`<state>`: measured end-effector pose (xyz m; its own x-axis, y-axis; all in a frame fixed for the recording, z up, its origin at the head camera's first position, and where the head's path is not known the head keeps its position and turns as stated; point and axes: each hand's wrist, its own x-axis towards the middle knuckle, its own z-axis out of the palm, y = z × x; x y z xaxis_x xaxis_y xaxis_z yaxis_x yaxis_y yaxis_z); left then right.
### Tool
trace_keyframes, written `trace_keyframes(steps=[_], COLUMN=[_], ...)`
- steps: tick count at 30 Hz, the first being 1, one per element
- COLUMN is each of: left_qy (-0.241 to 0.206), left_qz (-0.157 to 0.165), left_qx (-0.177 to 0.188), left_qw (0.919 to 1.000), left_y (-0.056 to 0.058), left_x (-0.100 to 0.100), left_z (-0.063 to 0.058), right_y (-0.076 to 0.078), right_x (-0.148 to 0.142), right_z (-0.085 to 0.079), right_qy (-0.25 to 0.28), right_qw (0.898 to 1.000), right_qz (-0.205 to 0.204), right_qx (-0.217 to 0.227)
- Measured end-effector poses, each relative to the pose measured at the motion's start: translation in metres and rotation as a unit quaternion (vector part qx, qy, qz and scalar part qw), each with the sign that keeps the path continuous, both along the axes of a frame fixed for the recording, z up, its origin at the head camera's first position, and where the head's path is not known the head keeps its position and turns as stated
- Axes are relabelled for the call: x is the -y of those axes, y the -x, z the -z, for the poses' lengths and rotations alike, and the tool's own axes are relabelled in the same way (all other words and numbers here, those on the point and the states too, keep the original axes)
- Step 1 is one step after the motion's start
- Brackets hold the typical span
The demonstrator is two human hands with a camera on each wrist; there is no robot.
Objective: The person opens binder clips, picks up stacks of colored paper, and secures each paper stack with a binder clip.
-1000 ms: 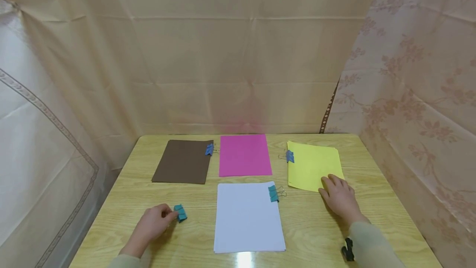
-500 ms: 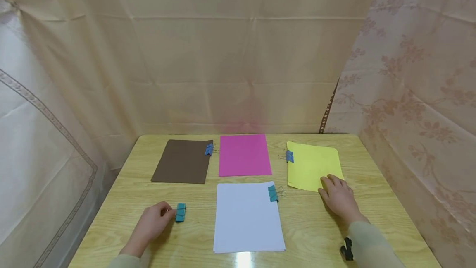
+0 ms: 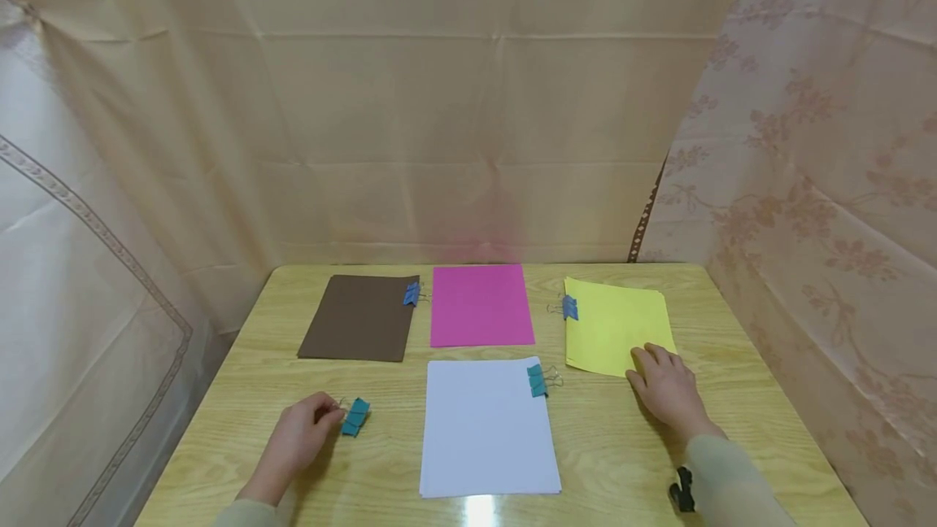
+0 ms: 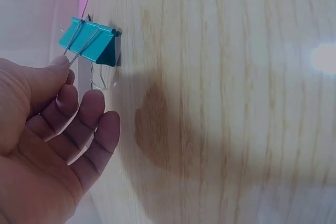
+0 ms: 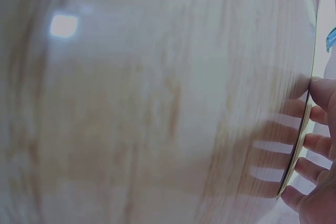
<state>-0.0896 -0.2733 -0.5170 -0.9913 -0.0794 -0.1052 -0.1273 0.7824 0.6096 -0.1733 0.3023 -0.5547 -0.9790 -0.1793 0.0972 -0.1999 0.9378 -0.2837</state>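
My left hand [image 3: 298, 435] pinches a teal binder clip [image 3: 355, 417] by a wire handle, between thumb and forefinger. In the left wrist view that binder clip [image 4: 88, 40] is tilted beyond the fingertips, with its other fingers loosely bent below. My right hand [image 3: 668, 393] rests on the near right corner of a stack of yellow paper [image 3: 615, 324]; its spread fingertips [image 5: 293, 195] lie along the stack's edge in the right wrist view. A blue binder clip [image 3: 570, 307] grips the yellow stack's left edge.
White paper [image 3: 489, 429] lies front centre with a teal binder clip [image 3: 538, 381] on its right edge. Behind it is magenta paper [image 3: 481, 305]. Dark brown paper [image 3: 359, 318] with a blue binder clip [image 3: 412, 293] lies at back left. Curtains surround the wooden table [image 3: 395, 478].
The teal binder clip in my left hand has turned, first upright, then leaning to the right at its top. The left fingers shifted slightly up. My right hand has stayed on the yellow paper.
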Motion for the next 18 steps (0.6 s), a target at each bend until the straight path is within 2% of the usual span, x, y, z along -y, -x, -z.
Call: trace_keyframes(steps=[6, 18], left_qy=[-0.006, 0.011], left_qz=[0.000, 0.001], left_qx=[-0.001, -0.030], left_qw=[1.0000, 0.9995], left_y=[0.0002, -0.0040], left_x=[0.0011, 0.0057], left_z=[-0.0005, -0.0004], right_y=[0.0008, 0.0011], right_x=[0.0000, 0.0001], right_z=[-0.0004, -0.0001], right_qy=[0.001, 0.004], right_qw=[1.000, 1.000], right_qz=[0.002, 0.008], right_qx=[0.008, 0.023])
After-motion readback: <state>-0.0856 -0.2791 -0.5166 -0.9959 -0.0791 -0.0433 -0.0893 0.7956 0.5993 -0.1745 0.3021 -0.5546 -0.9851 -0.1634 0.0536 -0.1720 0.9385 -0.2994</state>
